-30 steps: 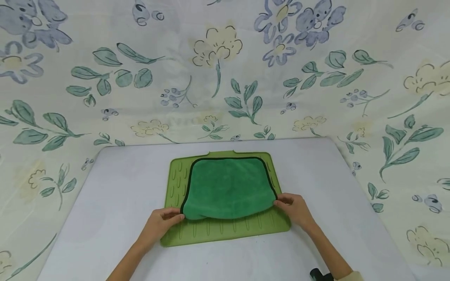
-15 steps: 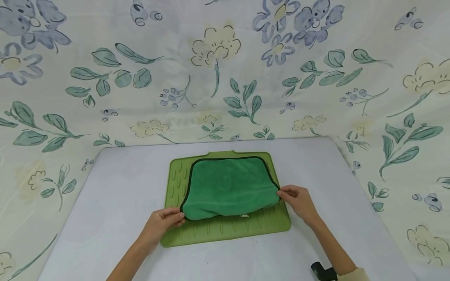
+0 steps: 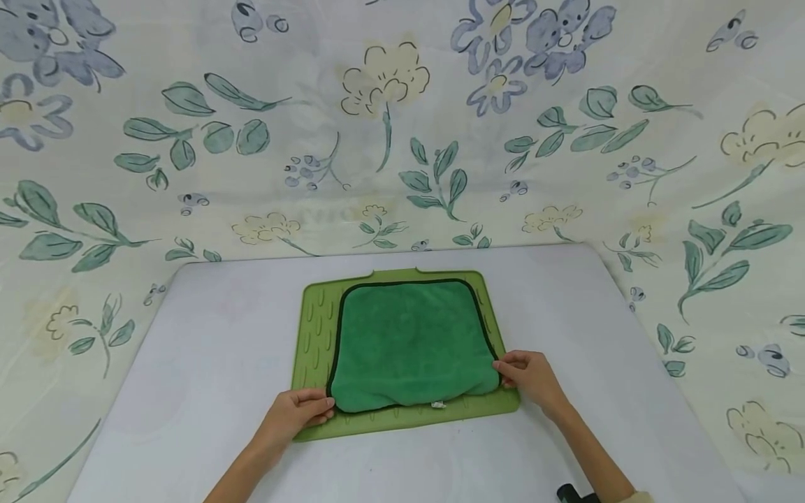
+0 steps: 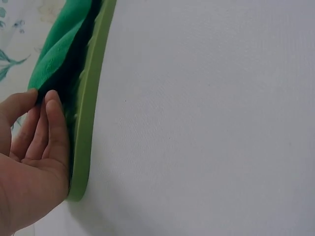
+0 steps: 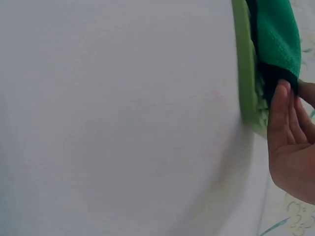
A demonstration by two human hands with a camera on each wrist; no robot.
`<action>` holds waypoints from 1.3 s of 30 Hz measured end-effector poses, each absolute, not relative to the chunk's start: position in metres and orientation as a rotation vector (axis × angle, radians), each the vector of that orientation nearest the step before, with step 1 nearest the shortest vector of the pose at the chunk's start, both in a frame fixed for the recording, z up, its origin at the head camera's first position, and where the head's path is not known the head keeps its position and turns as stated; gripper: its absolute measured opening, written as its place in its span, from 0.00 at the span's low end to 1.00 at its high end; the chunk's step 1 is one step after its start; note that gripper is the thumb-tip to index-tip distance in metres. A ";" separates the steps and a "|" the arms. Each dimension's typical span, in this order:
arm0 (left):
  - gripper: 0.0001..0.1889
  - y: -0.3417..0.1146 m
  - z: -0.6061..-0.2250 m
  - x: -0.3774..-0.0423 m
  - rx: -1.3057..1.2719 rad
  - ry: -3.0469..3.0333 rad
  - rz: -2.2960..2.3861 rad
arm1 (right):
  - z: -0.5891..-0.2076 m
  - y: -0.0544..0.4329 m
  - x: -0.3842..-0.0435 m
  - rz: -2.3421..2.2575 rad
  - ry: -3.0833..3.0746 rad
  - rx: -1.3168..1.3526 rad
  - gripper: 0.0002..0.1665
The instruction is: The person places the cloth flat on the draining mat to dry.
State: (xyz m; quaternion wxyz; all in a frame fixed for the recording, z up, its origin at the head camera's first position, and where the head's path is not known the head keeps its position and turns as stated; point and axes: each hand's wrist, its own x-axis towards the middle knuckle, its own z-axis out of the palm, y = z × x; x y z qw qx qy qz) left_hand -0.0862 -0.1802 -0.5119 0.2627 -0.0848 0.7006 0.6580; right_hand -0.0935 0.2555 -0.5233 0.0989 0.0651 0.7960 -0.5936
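A green cloth (image 3: pixel 411 342) with a dark edging lies over a lighter green ridged mat (image 3: pixel 314 328). My left hand (image 3: pixel 294 417) pinches the cloth's near left corner between thumb and fingers; the left wrist view shows this hand (image 4: pixel 42 142) close beside the mat's rim (image 4: pixel 88 93). At the near right corner, my right hand (image 3: pixel 533 381) pinches the cloth too. In the right wrist view the cloth's dark edge (image 5: pixel 278 76) is between the thumb and fingertips of that hand (image 5: pixel 293 142). A small white tag (image 3: pixel 438 404) shows under the cloth's near edge.
The mat rests on a white table (image 3: pixel 220 335). Behind and around it hangs a floral-patterned fabric (image 3: pixel 402 126). A black object (image 3: pixel 569 493), partly cut off by the frame, is beside the right forearm.
Both hands have drawn the cloth's near edge toward the person, so it covers more of the mat. The right hand first rose outward, then came down. The white tag has come into view.
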 end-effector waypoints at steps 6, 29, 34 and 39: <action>0.16 -0.179 -0.512 -0.085 -0.211 1.928 1.767 | -0.530 0.254 -0.086 -1.743 2.368 0.229 0.14; 0.16 -0.176 -0.504 -0.087 -0.257 1.949 1.783 | -0.530 0.261 -0.075 -1.792 2.399 -0.139 0.11; 0.14 -0.174 -0.503 -0.084 -0.271 1.935 1.792 | -0.526 0.258 -0.075 -1.873 2.381 -0.072 0.12; 0.12 -0.173 -0.508 -0.080 -0.284 1.926 1.789 | -0.526 0.258 -0.075 -1.842 2.380 -0.013 0.12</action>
